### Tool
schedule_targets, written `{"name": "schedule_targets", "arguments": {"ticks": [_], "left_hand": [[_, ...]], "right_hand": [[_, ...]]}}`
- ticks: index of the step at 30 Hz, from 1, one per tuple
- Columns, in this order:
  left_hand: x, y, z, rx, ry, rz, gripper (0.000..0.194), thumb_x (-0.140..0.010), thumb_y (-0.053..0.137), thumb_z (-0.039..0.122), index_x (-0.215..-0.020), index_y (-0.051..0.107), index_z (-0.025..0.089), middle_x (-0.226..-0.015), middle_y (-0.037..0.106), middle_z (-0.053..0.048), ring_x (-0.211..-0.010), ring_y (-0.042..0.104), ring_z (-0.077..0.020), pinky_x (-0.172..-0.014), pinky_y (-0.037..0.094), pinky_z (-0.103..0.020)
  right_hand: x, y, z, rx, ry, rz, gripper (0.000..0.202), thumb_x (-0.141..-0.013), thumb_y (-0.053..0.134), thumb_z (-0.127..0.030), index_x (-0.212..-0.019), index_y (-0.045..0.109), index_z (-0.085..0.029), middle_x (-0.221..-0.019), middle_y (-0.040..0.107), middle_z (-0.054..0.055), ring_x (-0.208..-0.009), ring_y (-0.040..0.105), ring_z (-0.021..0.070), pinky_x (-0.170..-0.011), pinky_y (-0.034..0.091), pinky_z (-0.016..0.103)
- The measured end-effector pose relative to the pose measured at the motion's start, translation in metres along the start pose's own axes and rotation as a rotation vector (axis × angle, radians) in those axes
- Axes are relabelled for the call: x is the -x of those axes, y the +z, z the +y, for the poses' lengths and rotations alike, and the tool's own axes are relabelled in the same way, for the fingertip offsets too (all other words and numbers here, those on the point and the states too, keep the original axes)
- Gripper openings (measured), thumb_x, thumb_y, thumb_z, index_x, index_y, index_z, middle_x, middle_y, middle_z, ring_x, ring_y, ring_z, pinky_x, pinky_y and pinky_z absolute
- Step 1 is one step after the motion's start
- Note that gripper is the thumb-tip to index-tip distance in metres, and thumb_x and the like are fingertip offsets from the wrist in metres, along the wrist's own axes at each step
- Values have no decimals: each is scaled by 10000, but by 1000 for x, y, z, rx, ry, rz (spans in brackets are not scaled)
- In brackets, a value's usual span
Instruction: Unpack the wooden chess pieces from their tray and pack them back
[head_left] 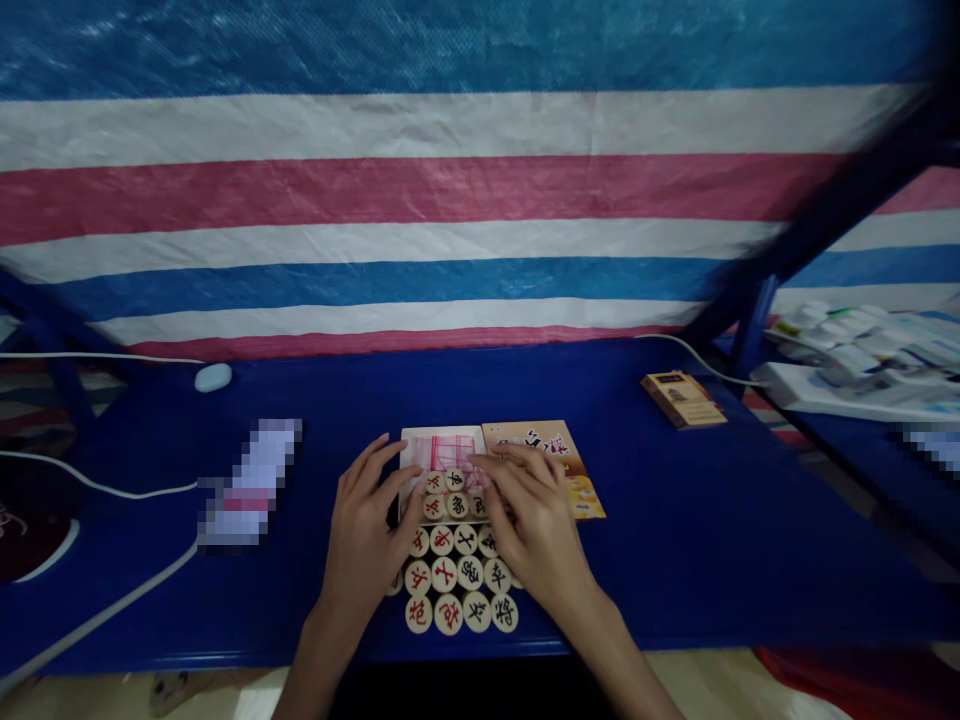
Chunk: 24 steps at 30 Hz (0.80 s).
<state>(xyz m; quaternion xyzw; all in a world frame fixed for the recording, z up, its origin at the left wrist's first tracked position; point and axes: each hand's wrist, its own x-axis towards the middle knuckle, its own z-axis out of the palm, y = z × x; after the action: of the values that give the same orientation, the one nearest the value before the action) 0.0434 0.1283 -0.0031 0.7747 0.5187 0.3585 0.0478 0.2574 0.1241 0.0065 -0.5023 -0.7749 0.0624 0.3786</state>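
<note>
A white box (443,434) holds a folded pink-and-white checked sheet (448,450) with several round chess pieces (457,504) lying on it. My left hand (369,525) rests at the box's left side, thumb and fingers apart, nothing seen between them. Over the box's right edge is my right hand (536,510), its fingers bent close to the pieces; whether they grip one is hidden. Rows of pieces with red and black characters (470,572) lie below the box, between my wrists. A yellow-brown printed lid (589,495) sits partly under my right hand.
The blue surface (697,540) also carries a blurred phone (259,480) with a cable at left, a pale blue rounded object (213,377), and a small tan box (684,400) at right. Beyond it stand a white power strip (847,390) and a striped sheet (390,190).
</note>
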Motion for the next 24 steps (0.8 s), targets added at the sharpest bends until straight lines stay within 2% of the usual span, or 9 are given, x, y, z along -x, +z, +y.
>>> {"name": "schedule_targets", "arguments": {"ticks": [3, 6, 10, 14, 19, 24], "left_hand": [[12, -10, -3, 64, -22, 68, 194, -961, 590, 174, -1103, 690, 259, -1281, 660, -44, -1306, 548, -267, -1047, 484, -534], [30, -23, -7, 59, -41, 111, 160, -944, 614, 157, -1044, 697, 250, -1182, 681, -45, -1186, 602, -250, -982, 506, -485], [50, -36, -6, 47, 2, 88, 138, -909, 653, 126, -988, 690, 234, -1032, 672, -39, -990, 627, -203, -854, 520, -390], [60, -39, 1, 9, 89, 6, 149, -888, 686, 142, -1005, 681, 236, -960, 647, -33, -889, 610, -190, -772, 496, -356], [66, -36, 2, 2, 109, -76, 181, -891, 698, 199, -1066, 658, 224, -971, 637, -42, -865, 599, -195, -761, 483, -361], [65, -32, 0, -44, 135, -96, 220, -873, 722, 218, -1082, 655, 228, -981, 648, -37, -866, 601, -202, -770, 457, -376]], "right_hand": [[15, -10, 5, 17, 25, 126, 305, -958, 532, -152, -1209, 672, -257, -1119, 738, 35, -1136, 589, 268, -942, 416, 466], [36, -20, 11, 19, 3, 168, 253, -921, 605, -149, -1130, 693, -262, -1031, 736, 26, -1020, 616, 247, -882, 446, 433], [57, -31, 12, -38, -57, 14, 225, -892, 656, -143, -1084, 681, -256, -961, 695, 28, -919, 609, 220, -805, 459, 389], [64, -34, 9, -54, -90, -129, 252, -863, 706, -188, -1101, 652, -254, -958, 675, 29, -895, 593, 223, -785, 450, 393], [66, -34, 9, -4, -96, -141, 281, -852, 730, -229, -1115, 632, -243, -966, 668, 25, -891, 594, 215, -784, 439, 394], [65, -32, 8, 48, -102, -166, 284, -851, 739, -274, -1116, 638, -252, -979, 678, 23, -898, 607, 220, -787, 434, 398]]}}
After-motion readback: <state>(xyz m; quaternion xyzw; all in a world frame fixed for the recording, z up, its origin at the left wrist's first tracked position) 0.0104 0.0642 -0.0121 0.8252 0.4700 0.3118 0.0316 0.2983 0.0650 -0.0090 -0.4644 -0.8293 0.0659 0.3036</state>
